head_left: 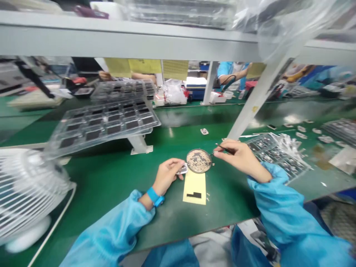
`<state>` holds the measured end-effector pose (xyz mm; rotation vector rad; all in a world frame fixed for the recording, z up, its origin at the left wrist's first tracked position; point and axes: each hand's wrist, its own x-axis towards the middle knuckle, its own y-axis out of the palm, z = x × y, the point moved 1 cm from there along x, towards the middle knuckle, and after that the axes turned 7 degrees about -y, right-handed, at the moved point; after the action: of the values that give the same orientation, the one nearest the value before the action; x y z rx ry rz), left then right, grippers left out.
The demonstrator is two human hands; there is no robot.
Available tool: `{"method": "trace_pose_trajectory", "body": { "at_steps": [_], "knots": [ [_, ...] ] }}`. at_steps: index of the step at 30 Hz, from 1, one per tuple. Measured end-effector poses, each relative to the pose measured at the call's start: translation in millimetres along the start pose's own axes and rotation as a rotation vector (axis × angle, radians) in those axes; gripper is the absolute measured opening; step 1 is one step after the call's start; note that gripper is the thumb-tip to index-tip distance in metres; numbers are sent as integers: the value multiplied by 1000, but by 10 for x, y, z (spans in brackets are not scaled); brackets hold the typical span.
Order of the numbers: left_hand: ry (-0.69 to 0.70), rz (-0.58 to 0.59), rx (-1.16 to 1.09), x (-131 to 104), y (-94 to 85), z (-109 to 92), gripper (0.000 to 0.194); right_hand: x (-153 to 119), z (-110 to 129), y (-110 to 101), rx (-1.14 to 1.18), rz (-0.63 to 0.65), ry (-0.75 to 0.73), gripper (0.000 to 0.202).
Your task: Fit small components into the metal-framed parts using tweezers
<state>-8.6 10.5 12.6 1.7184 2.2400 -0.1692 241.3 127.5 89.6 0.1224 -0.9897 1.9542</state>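
Observation:
A small whitish part point(183, 169) is pinched in my left hand point(167, 174), just left of a round dish point(199, 161) full of tiny beige and dark pieces. Dark tweezers point(226, 149) are gripped in my right hand point(240, 155), their tips near the dish's right edge. Whether the tips hold a piece is too small to tell. Below the dish lies a yellow paper point(194, 183) with black strips point(194, 195) on it. A blue band circles my left wrist.
A white fan point(27, 193) stands at the left. Clear trays point(105, 122) with dark parts rest behind it. At the right lies a tray of small metal parts point(278, 154). A slanted post point(250, 107) rises behind my right hand. People's hands show across the bench.

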Motion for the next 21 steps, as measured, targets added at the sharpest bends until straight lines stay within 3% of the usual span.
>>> {"method": "trace_pose_trajectory", "body": {
  "at_steps": [3,7,14,21],
  "knots": [
    [8,-4,-95,49,-38,23,45,147,226,459,300,82,37,25],
    [49,30,-196,70,-66,38,43,95,159,807,566,197,192,29],
    [233,72,-19,9,-15,99,57,-49,-10,991,712,237,448,32],
    [337,-19,229,-21,14,168,62,-104,30,1131,790,170,602,40]
  ]
}}
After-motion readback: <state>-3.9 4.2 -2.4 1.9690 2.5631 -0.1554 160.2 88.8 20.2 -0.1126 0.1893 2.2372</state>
